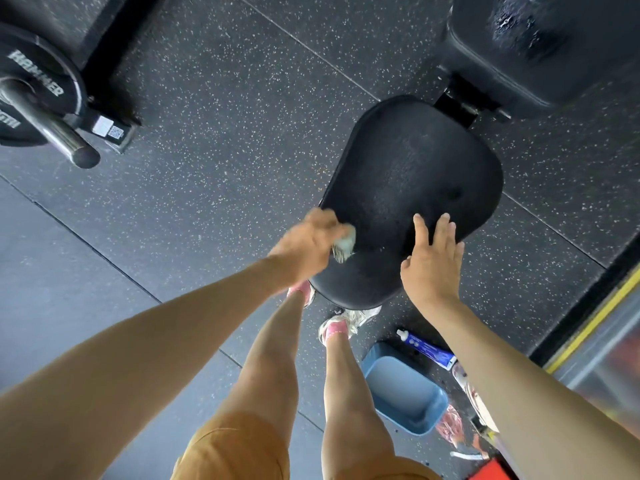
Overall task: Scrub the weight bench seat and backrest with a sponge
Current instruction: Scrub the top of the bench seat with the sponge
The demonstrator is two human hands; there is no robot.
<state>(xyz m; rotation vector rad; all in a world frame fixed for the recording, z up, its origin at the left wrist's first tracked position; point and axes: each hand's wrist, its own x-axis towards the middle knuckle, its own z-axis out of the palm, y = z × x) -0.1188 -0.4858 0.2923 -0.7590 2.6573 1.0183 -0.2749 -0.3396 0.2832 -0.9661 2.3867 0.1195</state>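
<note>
The black padded bench seat (412, 188) lies in the middle of the view, its surface wet and speckled. The black backrest (540, 46) rises at the top right, with droplets on it. My left hand (308, 244) grips a pale green sponge (346, 245) against the seat's near left edge; the hand is blurred. My right hand (433, 258) rests flat on the seat's near right edge, fingers straight and spread.
A blue plastic tub (403, 389) stands on the speckled rubber floor by my right foot, with a blue-and-white tube (427, 348) beside it. A barbell end with black weight plates (38, 98) sits at the upper left. A yellow-edged strip (588, 330) runs along the right.
</note>
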